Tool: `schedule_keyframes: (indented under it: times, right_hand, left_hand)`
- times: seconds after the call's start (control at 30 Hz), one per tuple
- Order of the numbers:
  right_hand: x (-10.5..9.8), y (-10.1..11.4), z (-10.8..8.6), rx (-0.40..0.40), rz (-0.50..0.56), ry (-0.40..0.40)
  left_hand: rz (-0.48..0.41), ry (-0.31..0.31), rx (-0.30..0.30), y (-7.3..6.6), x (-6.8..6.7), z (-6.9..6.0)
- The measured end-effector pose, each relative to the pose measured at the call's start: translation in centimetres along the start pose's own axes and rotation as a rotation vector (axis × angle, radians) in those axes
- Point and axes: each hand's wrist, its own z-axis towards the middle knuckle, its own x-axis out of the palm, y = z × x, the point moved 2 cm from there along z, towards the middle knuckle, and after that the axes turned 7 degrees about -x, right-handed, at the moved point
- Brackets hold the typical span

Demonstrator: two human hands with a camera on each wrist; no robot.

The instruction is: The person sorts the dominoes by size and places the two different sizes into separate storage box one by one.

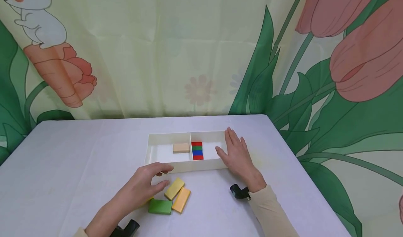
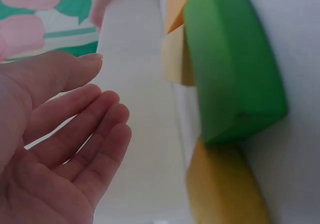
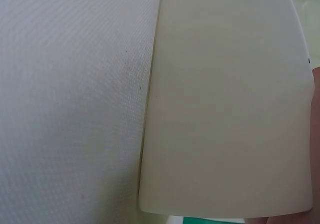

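A white box [image 1: 192, 166] with two compartments lies on the table. My right hand [image 1: 237, 158] rests against its right end, fingers straight. Over the box's near left wall hovers my left hand [image 1: 143, 182], fingers loosely bent and nothing held; the left wrist view shows its palm [image 2: 45, 179] bare. In the left compartment lies a beige block [image 1: 181, 148] beside the divider. Red, green, blue and red blocks [image 1: 197, 153] line up along the divider's right side. Before the box lie a green block [image 1: 160, 207], a yellow block [image 1: 174, 188] and an orange-yellow block [image 1: 181, 200]. Another yellow block [image 2: 225, 189] is partly hidden by my left hand.
A white cloth covers the table [image 1: 94, 153]. Behind it hangs a printed curtain [image 1: 157, 55] with tulips, a rabbit and a carrot. Black wrist devices sit below the left hand [image 1: 126, 229] and the right hand [image 1: 240, 192].
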Motion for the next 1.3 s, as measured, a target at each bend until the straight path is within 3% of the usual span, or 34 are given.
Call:
schedule_keyframes:
  times: [0.17, 0.6, 0.93, 1.3]
  right_hand:
    - [0.0, -0.1, 0.0, -0.010, 0.005, -0.012]
    - [-0.2, 0.0, 0.1, -0.002, 0.006, 0.005]
    - [-0.1, 0.0, 0.0, 0.002, 0.019, 0.004]
    - [-0.1, 0.0, 0.0, 0.008, 0.029, 0.003]
  left_hand:
    - [-0.030, 0.073, -0.093, 0.5, 1.7, 0.3]
    - [-0.070, 0.135, -0.110, 1.1, 3.8, 0.5]
    - [0.087, 0.055, -0.132, 0.6, 3.9, 0.5]
    - [0.114, 0.021, -0.166, 0.9, 3.7, 0.8]
